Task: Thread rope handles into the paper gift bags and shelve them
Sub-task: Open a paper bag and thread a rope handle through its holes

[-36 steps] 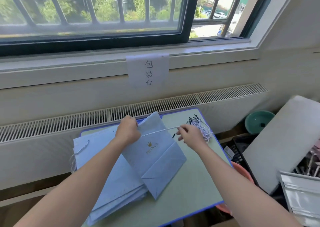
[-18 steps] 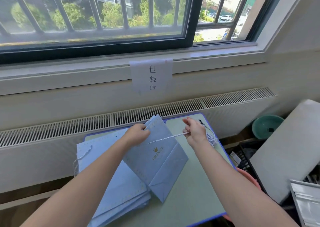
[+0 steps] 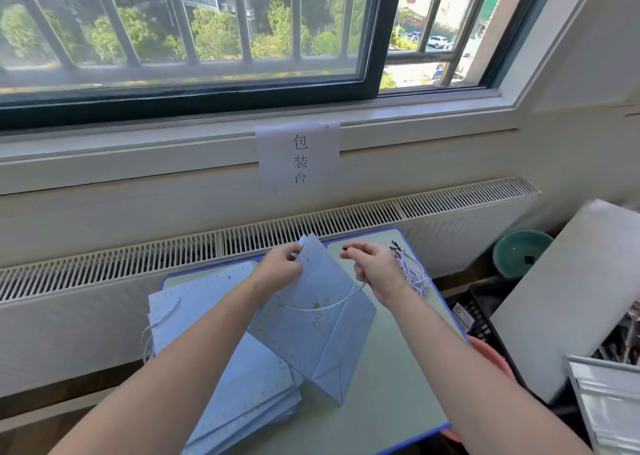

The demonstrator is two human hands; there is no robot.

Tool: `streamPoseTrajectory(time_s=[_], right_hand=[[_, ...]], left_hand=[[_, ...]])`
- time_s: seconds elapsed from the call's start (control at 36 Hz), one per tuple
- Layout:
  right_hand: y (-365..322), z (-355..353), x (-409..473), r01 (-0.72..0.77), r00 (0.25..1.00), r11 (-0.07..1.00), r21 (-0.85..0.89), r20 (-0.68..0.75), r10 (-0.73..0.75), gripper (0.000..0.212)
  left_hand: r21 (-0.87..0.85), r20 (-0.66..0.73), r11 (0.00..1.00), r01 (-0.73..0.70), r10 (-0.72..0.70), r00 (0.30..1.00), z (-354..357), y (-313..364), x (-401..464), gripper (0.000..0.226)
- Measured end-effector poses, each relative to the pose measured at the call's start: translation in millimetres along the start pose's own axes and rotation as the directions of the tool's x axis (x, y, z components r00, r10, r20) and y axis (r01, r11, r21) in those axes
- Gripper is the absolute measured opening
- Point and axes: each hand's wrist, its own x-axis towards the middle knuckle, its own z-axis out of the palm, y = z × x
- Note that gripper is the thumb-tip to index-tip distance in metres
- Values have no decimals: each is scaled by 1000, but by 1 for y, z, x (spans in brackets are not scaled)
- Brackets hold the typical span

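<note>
Bag (image 3: pixel 322 330), pale blue paper, is lying tilted across the small table (image 3: pixel 391 399), its folded bottom pointing toward the near edge and its mouth raised toward the window. Left hand (image 3: pixel 278 269) is pinching the top rim of the bag between thumb and fingers. Right hand (image 3: pixel 375 269) is closing thumb and forefinger on the dark tip of a white rope (image 3: pixel 322 307), which is sagging in a loop across the bag's front face. Stack of flat bags (image 3: pixel 207 319) is sitting on the table's left half, partly under the held bag and reaching the left and near edges. Bundle of loose ropes (image 3: pixel 410 274) is resting at the table's right rear corner, just beside the right wrist. Bare tabletop is showing along the right and near sides. Crates and a green basin (image 3: pixel 519 250) are crowding the floor to the right.
</note>
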Motion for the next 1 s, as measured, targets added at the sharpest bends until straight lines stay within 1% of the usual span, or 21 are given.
streamPoseTrajectory(time_s=[0.11, 0.17, 0.31, 0.44, 0.61, 0.67, 0.75, 0.81, 0.86, 0.94, 1.0], right_hand=[[4, 18, -7, 60, 998, 978, -201, 36, -53, 16], [5, 23, -10, 89, 996, 961, -264, 32, -83, 15], [2, 29, -15, 134, 991, 918, -372, 29, -132, 7], [1, 30, -14, 190, 977, 864, -465, 4, -213, 10], [-2, 32, -17, 198, 972, 822, -534, -4, -237, 8], [-4, 34, -19, 196, 966, 812, -549, -35, -257, 8], [-6, 36, -23, 194, 965, 812, -550, -44, -260, 14], [-8, 35, -27, 206, 969, 819, -535, -6, -247, 19], [-11, 34, -29, 224, 971, 807, -546, 52, -234, 32], [-15, 30, -31, 256, 966, 767, -589, 134, -220, 52], [-17, 26, -32, 258, 966, 762, -594, 150, -210, 55]], left_hand=[[-12, -7, 999, -35, 35, 999, 2, 1, -2, 34], [-9, -5, 999, -53, 53, 999, 3, 3, -4, 34], [-20, -26, 996, -86, 85, 996, 7, 8, -10, 37], [-35, -25, 995, -92, 91, 996, 10, 11, -12, 41], [-54, -23, 993, -104, 103, 994, 16, 18, -16, 38], [-108, -34, 990, -86, 83, 996, 17, 24, -19, 39], [-219, -10, 975, -47, 46, 999, 17, 33, -24, 46], [-271, 4, 962, -31, 33, 999, 16, 36, -23, 50], [-312, 2, 950, -5, 6, 1000, 15, 37, -22, 53], [-341, 23, 940, 21, -14, 1000, 14, 41, -19, 53], [-305, 29, 952, 3, 6, 1000, 16, 45, -18, 45]])
